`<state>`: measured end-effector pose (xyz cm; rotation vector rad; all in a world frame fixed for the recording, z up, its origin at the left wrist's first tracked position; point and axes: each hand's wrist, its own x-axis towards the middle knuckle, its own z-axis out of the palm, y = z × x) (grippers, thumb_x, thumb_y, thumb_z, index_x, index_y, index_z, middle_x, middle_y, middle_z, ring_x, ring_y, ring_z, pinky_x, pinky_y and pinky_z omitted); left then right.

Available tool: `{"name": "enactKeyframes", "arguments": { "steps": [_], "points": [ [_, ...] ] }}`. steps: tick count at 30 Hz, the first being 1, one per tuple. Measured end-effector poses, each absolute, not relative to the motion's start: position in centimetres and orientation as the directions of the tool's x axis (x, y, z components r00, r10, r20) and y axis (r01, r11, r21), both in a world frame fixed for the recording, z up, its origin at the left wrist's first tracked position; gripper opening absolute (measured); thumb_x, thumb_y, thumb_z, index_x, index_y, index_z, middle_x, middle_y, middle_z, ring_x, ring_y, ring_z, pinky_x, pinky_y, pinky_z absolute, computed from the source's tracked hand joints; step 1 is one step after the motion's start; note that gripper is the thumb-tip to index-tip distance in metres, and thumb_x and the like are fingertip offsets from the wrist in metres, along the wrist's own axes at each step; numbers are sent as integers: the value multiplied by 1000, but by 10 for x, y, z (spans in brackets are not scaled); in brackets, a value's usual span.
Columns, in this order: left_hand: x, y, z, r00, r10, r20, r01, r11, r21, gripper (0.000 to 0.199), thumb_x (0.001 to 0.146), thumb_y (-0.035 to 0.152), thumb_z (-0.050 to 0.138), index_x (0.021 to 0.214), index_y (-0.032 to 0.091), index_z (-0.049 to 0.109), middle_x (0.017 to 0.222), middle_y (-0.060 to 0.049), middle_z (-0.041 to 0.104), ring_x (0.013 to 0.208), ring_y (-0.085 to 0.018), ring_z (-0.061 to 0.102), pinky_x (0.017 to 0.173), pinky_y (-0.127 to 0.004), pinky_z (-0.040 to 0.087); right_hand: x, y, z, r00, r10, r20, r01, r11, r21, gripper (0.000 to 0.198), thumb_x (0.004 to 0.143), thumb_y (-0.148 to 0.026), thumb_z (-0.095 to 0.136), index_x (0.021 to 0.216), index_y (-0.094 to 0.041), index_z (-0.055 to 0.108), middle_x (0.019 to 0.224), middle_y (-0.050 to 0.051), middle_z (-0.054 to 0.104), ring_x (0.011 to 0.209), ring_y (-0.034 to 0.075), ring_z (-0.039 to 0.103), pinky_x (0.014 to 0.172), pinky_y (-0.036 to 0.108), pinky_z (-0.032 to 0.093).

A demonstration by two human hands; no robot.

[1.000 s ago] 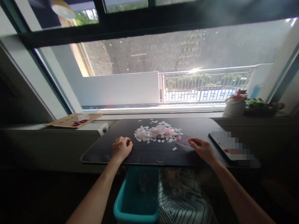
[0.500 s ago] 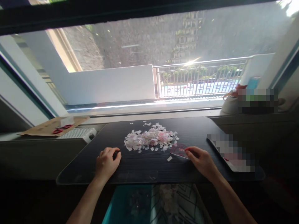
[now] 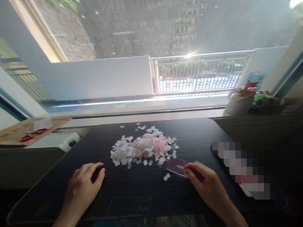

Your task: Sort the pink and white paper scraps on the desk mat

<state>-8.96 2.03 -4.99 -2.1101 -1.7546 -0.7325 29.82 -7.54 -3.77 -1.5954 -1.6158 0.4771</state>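
Note:
A clear protractor (image 3: 175,165) with a pinkish tint is pinched by one end between the thumb and fingers of my right hand (image 3: 208,179). It reaches leftward, close above the dark table (image 3: 127,201). Beyond it spreads a loose heap of small cut paper pieces (image 3: 142,146), mostly white with some pink. One white paper piece (image 3: 167,177) lies apart, just in front of the protractor. My left hand (image 3: 84,181) rests on the table left of the heap, fingers loosely curved, thumb slightly apart from the index finger, nothing visible in it.
Red-handled scissors (image 3: 34,135) lie on brown cardboard (image 3: 14,130) at the left, beside a white radiator (image 3: 55,142). A blurred-out flat object (image 3: 239,167) lies on the table's right side. A white pot (image 3: 239,104) stands on the sill by the window.
My view has tilted down and come closer to the table. My right hand keeps hold of the protractor, which now shows more of its face. My left hand stays resting on the table.

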Motion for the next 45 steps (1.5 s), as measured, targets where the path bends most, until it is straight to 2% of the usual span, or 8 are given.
{"name": "enactKeyframes", "arguments": {
  "steps": [14,25,32,38,43,45],
  "points": [
    [-89,21,-48,169,782,600,966,-253,58,24,81,45,39,89,28,55,88,-4,61,82,-25,58,80,-40,46,296,-78,-36,94,957,275,638,154,-754,18,87,-32,49,84,-24,65,76,2,65,67,15,59,60,24,45],
    [-94,24,-51,209,760,615,961,-277,15,28,83,44,40,89,24,58,89,-6,61,80,-24,58,78,-39,46,294,-79,-32,83,952,295,648,173,-741,18,87,-29,49,85,-23,65,75,1,64,66,15,59,61,24,44],
    [-93,22,-52,198,783,590,967,-256,15,30,83,41,41,90,20,61,91,-7,61,83,-23,57,80,-37,45,300,-78,-42,242,913,328,595,127,-794,19,88,-33,50,95,-22,63,90,2,68,79,15,62,69,22,46],
    [-89,20,-51,158,802,576,974,-222,42,30,83,39,43,91,19,63,92,-7,61,84,-23,56,80,-36,44,298,-80,-34,74,966,248,633,147,-760,18,84,-31,50,83,-22,65,78,0,68,70,15,61,63,22,45],
    [-86,19,-50,123,819,561,981,-186,55,29,82,38,44,91,20,64,93,-6,61,85,-22,56,79,-34,44,298,-82,-29,187,952,241,608,81,-790,20,81,-32,50,82,-20,66,81,1,70,79,18,63,67,23,45],
    [-84,18,-49,112,827,551,983,-173,60,28,81,38,44,91,20,64,93,-5,62,85,-22,56,79,-34,44,299,-82,-28,150,964,221,605,88,-792,20,79,-30,50,79,-19,66,80,2,70,79,18,63,67,23,44]
  ]
}}
